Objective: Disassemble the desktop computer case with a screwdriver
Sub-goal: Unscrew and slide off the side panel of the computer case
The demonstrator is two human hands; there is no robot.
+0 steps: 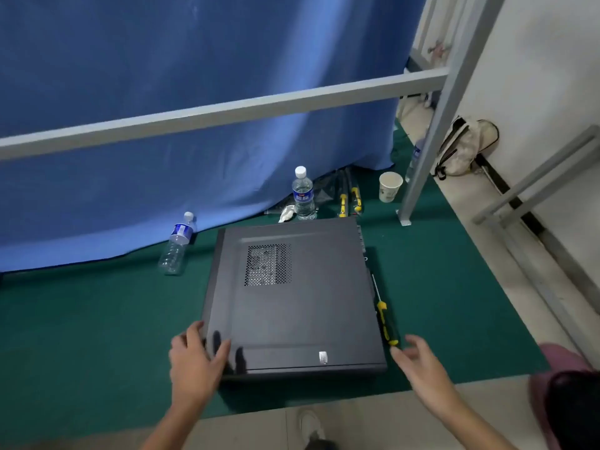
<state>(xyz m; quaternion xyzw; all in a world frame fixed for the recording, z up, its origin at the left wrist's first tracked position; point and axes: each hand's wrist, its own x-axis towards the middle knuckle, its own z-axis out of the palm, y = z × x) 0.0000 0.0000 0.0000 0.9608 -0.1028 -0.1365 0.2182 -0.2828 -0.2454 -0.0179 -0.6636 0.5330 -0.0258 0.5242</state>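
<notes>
A black desktop computer case [302, 313] lies flat on its side on a green mat, its perforated vent panel facing up. A screwdriver [384, 319] with a yellow-and-black handle lies on the mat against the case's right edge, tip pointing away from me. My left hand [194, 358] rests on the case's near left corner, fingers spread over the top and side. My right hand [418, 362] hovers open just near the screwdriver's handle end, beside the case's near right corner, holding nothing.
Two water bottles stand behind the case: one [178, 243] at the left, one [303, 194] at the back. More yellow-handled tools [349, 198] and a paper cup [389, 186] lie behind. A grey metal frame [227, 110] crosses overhead, its leg [418, 177] at right. A blue curtain hangs behind.
</notes>
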